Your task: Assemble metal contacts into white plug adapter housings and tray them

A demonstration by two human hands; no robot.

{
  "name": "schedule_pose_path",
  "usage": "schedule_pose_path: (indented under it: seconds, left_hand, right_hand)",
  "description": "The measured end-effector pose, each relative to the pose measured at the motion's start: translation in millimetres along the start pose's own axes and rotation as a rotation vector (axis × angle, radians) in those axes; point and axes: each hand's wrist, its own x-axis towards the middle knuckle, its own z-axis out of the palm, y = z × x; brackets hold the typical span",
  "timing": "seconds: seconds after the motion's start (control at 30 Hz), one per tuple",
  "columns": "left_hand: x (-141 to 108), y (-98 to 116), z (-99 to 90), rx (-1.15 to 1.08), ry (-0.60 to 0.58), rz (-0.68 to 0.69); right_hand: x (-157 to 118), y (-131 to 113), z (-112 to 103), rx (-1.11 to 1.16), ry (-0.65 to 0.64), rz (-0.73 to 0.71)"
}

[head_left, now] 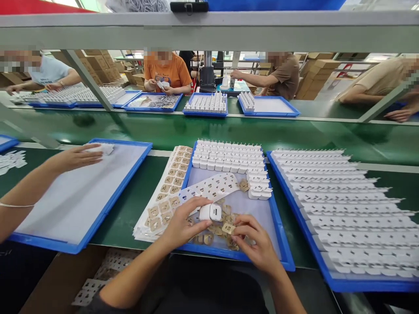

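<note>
My left hand (188,218) grips a white charger plug (210,212) between thumb and fingers, its face with a dark port slot turned to the right. In my right hand (253,240) is a small tan sticker (228,227) with cut-outs, pinched at its edge just right of the charger. Both hands are above a blue-rimmed tray (284,244). Loose tan pieces (207,238) lie heaped beneath them. Behind, a white perforated sheet (212,186) slants across the tray. Rows of white chargers (229,157) stand at its far end.
Left of the tray lies a stack of sticker sheets (175,168). On the right, another tray (356,285) holds many rows of white chargers. A co-worker's hand (77,157) reaches over a tray (114,209) at the left. Other people sit beyond the green belt (157,131).
</note>
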Motion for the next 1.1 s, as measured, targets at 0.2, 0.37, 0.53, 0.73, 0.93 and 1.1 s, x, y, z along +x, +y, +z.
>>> schedule_pose_path:
  seconds: [0.2, 0.37, 0.53, 0.73, 0.93, 1.1]
  left_hand:
    - [-18.7, -15.6, 29.1, -0.084, 0.027, -0.012]
    - [-18.5, -20.7, 31.1, -0.085, 0.048, 0.107]
    - [-17.6, -22.8, 30.0, -0.067, 0.088, 0.154]
    - [-17.1, -23.3, 30.2, -0.063, 0.106, 0.175]
    - [-17.8, -22.2, 29.1, -0.045, 0.107, 0.168]
    - [-17.9, -22.1, 28.7, -0.037, 0.108, 0.166]
  right_hand:
    - [13.0, -22.0, 22.5, 0.320, 0.162, 0.147]
    - [28.2, -30.5, 39.6, 0.447, 0.385, 0.304]
    - [34.0, -31.3, 45.6, 0.469, 0.414, 0.383]
    - [33.8, -31.9, 49.4, 0.442, 0.416, 0.392]
    - [34.3, -31.2, 50.2, 0.407, 0.398, 0.377]
    - [33.4, -30.3, 50.9, 0.432, 0.393, 0.363]
